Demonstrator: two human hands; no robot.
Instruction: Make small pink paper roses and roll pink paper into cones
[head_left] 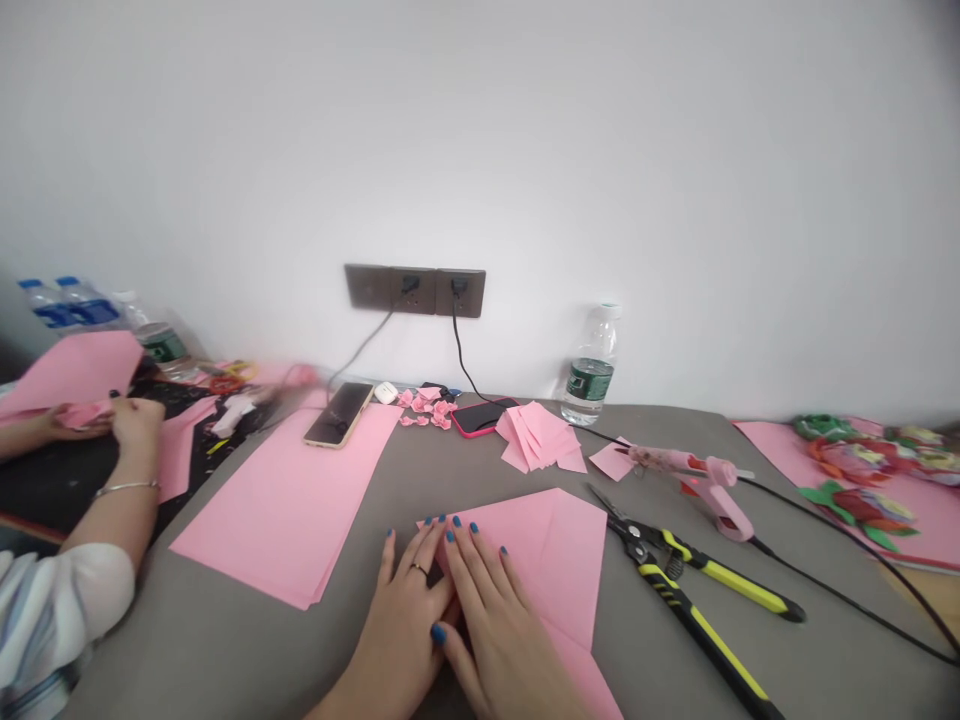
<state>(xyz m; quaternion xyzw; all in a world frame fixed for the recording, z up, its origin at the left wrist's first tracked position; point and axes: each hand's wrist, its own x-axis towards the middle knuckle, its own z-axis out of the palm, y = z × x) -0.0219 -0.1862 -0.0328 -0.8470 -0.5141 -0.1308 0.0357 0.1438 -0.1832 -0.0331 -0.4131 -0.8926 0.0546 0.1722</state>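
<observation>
Your left hand (405,605) and right hand (491,610) lie flat, fingers extended, unclenched, pressing folded pink sheet (570,545) just left of yellow-black pliers (654,580). Sheet likely light, thin, easily creased; steady it under fingertips, take hold by edge facing pliers.

Along the wall we see a dark socket panel (429,298) with two plugs in it, a pale cord (367,345) running down toward a gold-edged phone (343,413) and a black cord (459,345) toward a red-cased phone (474,419). Near the gold-edged phone we notice a small white case (386,392). A green-labelled water bottle (590,380) stands upright by the wall. To our right lie yellow-and-black cutters (661,578), jaws parted, a pink glue gun (721,498) and colourful handmade flowers (862,460); far left, we spot blue-capped bottles (88,303).
</observation>
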